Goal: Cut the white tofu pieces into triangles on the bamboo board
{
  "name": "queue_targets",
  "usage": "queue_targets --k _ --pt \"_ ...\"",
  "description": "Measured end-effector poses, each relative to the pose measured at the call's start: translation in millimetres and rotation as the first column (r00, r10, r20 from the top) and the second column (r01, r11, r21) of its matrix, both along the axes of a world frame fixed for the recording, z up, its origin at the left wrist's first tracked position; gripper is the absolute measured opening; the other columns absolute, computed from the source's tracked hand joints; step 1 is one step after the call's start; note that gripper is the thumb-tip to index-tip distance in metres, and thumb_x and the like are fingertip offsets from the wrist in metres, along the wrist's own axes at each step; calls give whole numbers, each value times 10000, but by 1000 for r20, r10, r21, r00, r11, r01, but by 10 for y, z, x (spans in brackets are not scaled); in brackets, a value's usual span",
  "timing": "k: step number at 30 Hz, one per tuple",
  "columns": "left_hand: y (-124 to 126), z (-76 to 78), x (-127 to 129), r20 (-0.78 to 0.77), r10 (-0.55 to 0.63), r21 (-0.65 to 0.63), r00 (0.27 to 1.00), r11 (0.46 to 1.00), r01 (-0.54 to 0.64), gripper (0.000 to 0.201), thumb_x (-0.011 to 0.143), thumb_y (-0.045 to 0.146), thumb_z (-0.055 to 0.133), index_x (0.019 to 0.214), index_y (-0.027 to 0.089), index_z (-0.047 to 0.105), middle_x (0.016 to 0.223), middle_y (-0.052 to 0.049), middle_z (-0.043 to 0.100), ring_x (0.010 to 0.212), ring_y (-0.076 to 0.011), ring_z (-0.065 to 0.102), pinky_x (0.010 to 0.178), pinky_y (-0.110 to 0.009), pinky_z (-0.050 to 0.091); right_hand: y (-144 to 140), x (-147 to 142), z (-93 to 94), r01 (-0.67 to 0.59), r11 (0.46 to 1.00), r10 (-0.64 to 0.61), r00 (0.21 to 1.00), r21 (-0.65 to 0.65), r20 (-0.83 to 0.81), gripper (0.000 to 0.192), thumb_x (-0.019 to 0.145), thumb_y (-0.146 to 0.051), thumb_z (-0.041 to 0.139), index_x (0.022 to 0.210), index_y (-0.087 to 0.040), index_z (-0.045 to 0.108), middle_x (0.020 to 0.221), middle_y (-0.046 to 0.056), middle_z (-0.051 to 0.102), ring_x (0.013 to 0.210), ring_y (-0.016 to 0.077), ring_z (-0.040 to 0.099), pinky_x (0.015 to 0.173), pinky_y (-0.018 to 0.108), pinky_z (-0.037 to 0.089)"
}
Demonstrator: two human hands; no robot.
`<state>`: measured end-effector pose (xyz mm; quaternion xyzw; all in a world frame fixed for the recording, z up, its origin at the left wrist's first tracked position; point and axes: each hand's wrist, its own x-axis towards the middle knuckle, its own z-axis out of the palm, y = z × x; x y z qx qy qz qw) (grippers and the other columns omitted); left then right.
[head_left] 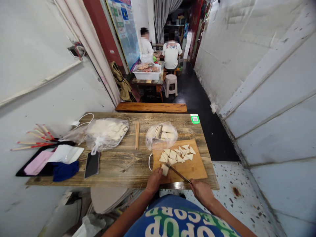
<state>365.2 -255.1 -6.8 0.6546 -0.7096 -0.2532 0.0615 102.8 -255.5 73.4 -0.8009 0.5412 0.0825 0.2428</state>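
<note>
Your left hand (154,180) pins one tofu piece (165,170), right hand (201,191) grips knife (178,173); cut triangles (177,153) piled on board (192,168), two bags (161,135) uncut.

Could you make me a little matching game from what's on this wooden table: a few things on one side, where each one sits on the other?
Things:
1. knife
2. phone
3. skewers
4. green sticker

Places:
A. far right corner of the table
B. between the two plastic bags
C. in the right hand
D. face down, near the table's front edge

Pairs: 1-C, 2-D, 3-B, 4-A
</note>
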Motion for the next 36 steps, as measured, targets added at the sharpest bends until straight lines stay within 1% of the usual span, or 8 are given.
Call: queue_targets --k 4,8,11,15,19,24,30,36 --pt "6 3 18 -22 2 31 1000 1000 -1 344 839 156 313 1135 119 485 1176 -97 490 1087 -173 427 955 -293 305 61 41 1 13 999 -12 999 -29 43 308 901 -292 251 906 -165 532 818 69 646 735 211 614 574 255 360" --pt "13 -31 42 -79 -12 -32 997 999 10 320 850 186 309 1082 116 519 1097 -109 525 1016 -191 463 897 -321 356 122 170 -24 22 1000 -22 999 -5 48 323 901 -264 237 908 -138 534 817 90 646 756 221 616 582 258 373" --pt "13 -103 65 -34 -56 -79 998 995 54 309 856 177 303 1064 113 523 1067 -117 533 984 -196 477 869 -323 375 155 268 -64 24 1000 -25 999 18 45 313 892 -240 250 911 -124 540 807 103 645 753 224 619 575 255 380" --pt "-10 -170 97 13 -79 -95 997 992 80 294 855 174 314 1050 114 525 1032 -109 540 955 -201 484 860 -332 381 218 350 -117 45 998 -46 999 47 26 307 887 -215 253 933 -116 540 791 108 645 743 220 622 569 252 391" --pt "-45 -157 149 -3 -122 -101 992 987 121 311 840 142 333 1097 107 504 1059 -114 535 989 -188 471 892 -324 369 285 424 -143 78 995 -78 997 67 -2 317 891 -225 240 951 -122 534 814 106 648 754 221 622 586 258 408" --pt "-82 -145 230 -17 -159 -59 987 986 158 349 814 100 352 1137 105 485 1094 -116 529 1019 -184 459 918 -321 357 334 554 -141 138 986 -134 990 95 -45 326 894 -244 226 949 -132 527 788 94 650 741 226 625 568 264 413" --pt "-125 -194 285 -14 -215 -57 976 975 214 322 846 176 336 1105 93 507 1051 -119 537 986 -197 469 895 -317 363 409 629 -166 182 977 -173 981 111 -83 335 897 -257 220 1002 -136 515 801 93 653 730 240 627 574 284 418" --pt "-149 -166 308 3 -227 -59 974 972 226 346 856 212 319 1125 94 503 1048 -112 535 988 -208 458 894 -322 359 457 668 -268 179 977 -167 980 115 -108 319 893 -236 235 952 -133 532 781 86 656 713 227 629 545 264 403"
